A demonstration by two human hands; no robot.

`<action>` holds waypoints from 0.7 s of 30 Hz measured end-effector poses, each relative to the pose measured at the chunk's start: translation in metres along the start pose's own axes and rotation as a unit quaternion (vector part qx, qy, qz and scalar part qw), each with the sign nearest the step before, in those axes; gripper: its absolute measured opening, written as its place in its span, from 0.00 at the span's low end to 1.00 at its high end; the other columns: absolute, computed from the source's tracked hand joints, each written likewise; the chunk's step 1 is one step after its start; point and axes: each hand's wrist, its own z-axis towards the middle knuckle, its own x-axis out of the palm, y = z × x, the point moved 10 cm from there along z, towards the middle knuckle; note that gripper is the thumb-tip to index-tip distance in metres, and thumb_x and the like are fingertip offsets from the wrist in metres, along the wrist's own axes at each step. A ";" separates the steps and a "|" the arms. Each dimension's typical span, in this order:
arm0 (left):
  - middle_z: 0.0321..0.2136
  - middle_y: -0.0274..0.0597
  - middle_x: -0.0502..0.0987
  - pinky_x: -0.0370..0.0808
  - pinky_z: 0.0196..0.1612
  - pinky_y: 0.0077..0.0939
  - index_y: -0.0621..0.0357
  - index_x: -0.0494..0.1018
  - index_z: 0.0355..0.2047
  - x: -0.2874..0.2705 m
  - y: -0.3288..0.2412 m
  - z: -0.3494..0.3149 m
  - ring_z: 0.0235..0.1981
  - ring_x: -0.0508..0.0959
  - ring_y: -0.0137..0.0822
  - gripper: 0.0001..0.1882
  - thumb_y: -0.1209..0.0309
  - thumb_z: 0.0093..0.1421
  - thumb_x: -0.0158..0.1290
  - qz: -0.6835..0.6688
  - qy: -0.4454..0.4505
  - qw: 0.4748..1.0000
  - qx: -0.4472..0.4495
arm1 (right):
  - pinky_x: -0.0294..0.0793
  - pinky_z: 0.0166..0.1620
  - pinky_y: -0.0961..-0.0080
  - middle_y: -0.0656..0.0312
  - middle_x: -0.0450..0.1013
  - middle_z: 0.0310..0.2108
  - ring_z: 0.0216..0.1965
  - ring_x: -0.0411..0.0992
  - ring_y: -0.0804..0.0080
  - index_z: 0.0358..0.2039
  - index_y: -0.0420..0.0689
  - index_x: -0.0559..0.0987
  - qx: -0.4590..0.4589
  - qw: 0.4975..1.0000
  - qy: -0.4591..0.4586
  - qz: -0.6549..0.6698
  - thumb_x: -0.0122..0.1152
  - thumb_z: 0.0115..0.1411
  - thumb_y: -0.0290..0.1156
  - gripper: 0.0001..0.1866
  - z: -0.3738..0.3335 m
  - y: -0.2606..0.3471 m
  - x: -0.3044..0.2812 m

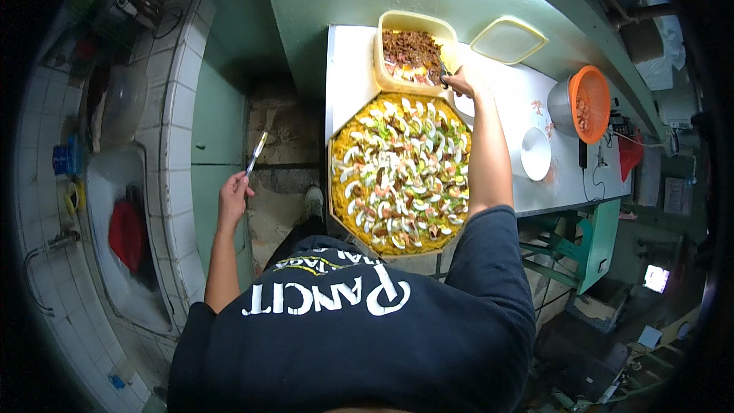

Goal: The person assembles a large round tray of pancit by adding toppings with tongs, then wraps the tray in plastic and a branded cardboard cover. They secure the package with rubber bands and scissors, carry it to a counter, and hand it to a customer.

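My left hand [232, 196] is closed on a slim silver utensil [254, 156] with a yellowish tip, held out over the floor. My right hand [461, 82] reaches to the far side of the table and grips a dark utensil [443, 74] whose kind is hard to make out. That utensil is at the right side of a yellowish plastic tub [378, 65] holding brown chopped food [413, 50] and paler pieces in front. Nearer me lies a large octagonal tray of yellow noodles [348, 222], topped with sliced egg, greens and shrimp-like bits. My right forearm passes over its right edge.
On the white table [489, 153] are a lid-like yellowish frame [508, 40], a white bowl [535, 154], and an orange colander [600, 99] with pinkish food in a metal pot. Cords lie at the right. A tiled sink [115, 183] with a red item is at left.
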 end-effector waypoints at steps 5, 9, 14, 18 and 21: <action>0.18 0.31 0.73 0.54 0.14 0.16 0.63 0.70 0.47 -0.014 0.001 0.004 0.11 0.59 0.17 0.16 0.65 0.64 0.47 0.020 -0.012 0.999 -0.027 | 0.76 0.33 0.70 0.58 0.77 0.22 0.23 0.76 0.69 0.24 0.41 0.81 0.040 0.997 -0.004 -0.073 0.56 0.53 0.54 0.25 0.061 0.005 -0.001; 0.18 0.32 0.73 0.53 0.12 0.17 0.62 0.69 0.48 -0.028 0.015 0.004 0.09 0.58 0.18 0.16 0.64 0.64 0.47 0.044 -0.022 0.998 -0.045 | 0.74 0.44 0.67 0.56 0.76 0.42 0.43 0.75 0.61 0.37 0.46 0.81 0.094 0.991 0.029 -0.088 0.58 0.50 0.45 0.19 0.070 0.001 0.016; 0.18 0.32 0.73 0.51 0.11 0.16 0.62 0.69 0.48 -0.027 0.007 0.009 0.08 0.57 0.17 0.16 0.65 0.64 0.47 0.011 -0.012 0.999 -0.038 | 0.75 0.40 0.66 0.57 0.79 0.34 0.35 0.78 0.65 0.36 0.42 0.81 0.081 0.994 0.065 -0.034 0.58 0.53 0.42 0.17 0.068 -0.016 0.014; 0.18 0.32 0.72 0.51 0.11 0.15 0.63 0.68 0.48 -0.027 0.007 0.020 0.08 0.56 0.17 0.16 0.65 0.64 0.47 -0.004 -0.016 1.000 -0.024 | 0.76 0.38 0.69 0.57 0.79 0.32 0.33 0.78 0.68 0.34 0.42 0.81 0.046 0.995 0.050 -0.070 0.59 0.53 0.45 0.18 0.059 0.004 -0.010; 0.18 0.33 0.73 0.51 0.11 0.15 0.63 0.68 0.48 -0.025 0.009 0.023 0.08 0.56 0.17 0.16 0.65 0.64 0.47 -0.014 -0.012 0.999 -0.036 | 0.77 0.39 0.69 0.60 0.78 0.37 0.38 0.77 0.68 0.35 0.47 0.82 0.026 0.977 -0.063 -0.200 0.61 0.51 0.42 0.15 0.057 0.030 -0.021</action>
